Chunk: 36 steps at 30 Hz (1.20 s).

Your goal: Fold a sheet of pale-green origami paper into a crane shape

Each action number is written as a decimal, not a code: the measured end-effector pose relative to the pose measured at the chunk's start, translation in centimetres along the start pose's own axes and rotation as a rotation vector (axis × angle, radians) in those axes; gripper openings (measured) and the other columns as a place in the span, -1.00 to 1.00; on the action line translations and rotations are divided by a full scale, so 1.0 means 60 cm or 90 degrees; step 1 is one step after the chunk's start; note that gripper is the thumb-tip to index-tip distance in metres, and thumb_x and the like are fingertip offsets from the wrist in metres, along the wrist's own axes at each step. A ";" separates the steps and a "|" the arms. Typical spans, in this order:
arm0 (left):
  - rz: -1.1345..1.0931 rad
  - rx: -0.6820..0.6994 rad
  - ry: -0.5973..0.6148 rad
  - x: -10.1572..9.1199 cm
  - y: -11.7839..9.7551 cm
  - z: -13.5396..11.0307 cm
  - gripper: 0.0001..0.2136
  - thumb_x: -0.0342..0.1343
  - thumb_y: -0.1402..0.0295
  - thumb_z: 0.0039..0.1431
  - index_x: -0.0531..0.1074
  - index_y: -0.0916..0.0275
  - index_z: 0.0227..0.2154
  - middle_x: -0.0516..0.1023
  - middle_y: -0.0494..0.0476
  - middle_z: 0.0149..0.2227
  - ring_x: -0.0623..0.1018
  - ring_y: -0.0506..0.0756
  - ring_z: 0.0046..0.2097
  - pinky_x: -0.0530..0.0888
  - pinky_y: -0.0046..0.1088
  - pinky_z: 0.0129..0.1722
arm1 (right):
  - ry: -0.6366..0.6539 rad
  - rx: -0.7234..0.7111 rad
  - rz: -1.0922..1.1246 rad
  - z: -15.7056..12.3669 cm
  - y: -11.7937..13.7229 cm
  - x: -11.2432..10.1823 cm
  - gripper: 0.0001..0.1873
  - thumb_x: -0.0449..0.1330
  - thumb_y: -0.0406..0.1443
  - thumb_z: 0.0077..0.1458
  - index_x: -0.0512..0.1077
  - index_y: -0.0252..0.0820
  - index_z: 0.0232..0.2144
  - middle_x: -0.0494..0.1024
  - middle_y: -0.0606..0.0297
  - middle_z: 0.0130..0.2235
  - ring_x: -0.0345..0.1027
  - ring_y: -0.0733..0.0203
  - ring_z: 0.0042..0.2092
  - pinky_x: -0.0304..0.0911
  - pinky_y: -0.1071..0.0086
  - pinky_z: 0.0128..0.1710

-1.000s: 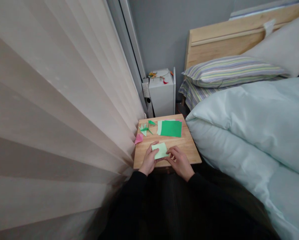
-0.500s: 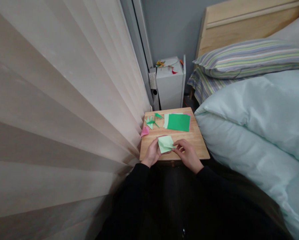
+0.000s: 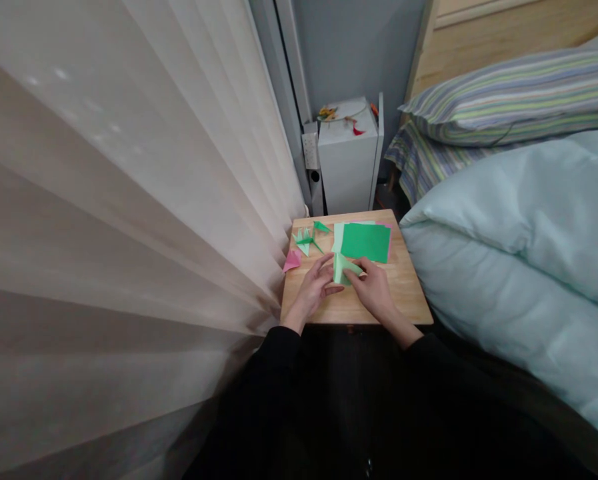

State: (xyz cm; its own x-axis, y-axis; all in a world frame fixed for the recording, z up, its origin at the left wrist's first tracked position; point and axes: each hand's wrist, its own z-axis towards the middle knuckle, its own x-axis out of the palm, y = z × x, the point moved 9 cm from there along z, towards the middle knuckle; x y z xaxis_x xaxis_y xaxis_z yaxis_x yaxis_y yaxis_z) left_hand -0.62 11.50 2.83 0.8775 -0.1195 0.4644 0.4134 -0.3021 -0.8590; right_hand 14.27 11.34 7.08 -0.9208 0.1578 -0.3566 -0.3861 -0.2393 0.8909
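A folded sheet of light green origami paper (image 3: pixel 341 269) is held above the small wooden table. My right hand (image 3: pixel 373 285) pinches its right side between thumb and fingers. On the left, my left hand (image 3: pixel 316 288) has its fingers apart beside the paper's left edge; whether a fingertip touches it I cannot tell. Just behind the paper lies a stack of flat sheets, with a dark green sheet (image 3: pixel 366 241) on top and light green and pink edges showing beneath. Folded green paper pieces (image 3: pixel 306 240) and a folded pink paper piece (image 3: pixel 293 260) rest at the table's left side.
The wooden table (image 3: pixel 403 303) stands between a pale curtain (image 3: pixel 179 200) on the left and a bed with a light blue quilt (image 3: pixel 519 227) on the right. Behind it is a white cabinet (image 3: pixel 349 167) with small colourful items on top. A striped pillow (image 3: pixel 519 100) lies on the bed.
The light green paper has moved up and been turned, now showing a narrower, folded shape. My left hand's fingers have moved out from under it and spread. The view has shifted slightly.
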 end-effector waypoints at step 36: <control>0.200 0.090 -0.147 0.018 -0.046 0.003 -0.68 0.52 0.41 -0.14 0.66 0.26 -0.25 0.70 0.16 -0.21 0.63 0.26 -0.05 0.48 -0.21 0.11 | -0.010 -0.002 0.073 -0.028 0.022 -0.050 -0.75 0.26 -0.08 0.23 0.40 -0.08 -0.17 0.59 0.17 -0.19 0.53 0.03 -0.14 0.51 0.08 -0.09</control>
State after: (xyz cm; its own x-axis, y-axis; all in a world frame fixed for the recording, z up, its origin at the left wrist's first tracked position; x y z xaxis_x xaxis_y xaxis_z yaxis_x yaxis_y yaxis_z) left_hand -0.75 12.40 5.63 0.9911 0.0353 0.1282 0.1320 -0.1499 -0.9798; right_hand 16.46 8.96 8.84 -0.9578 0.1450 -0.2482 -0.2789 -0.2599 0.9245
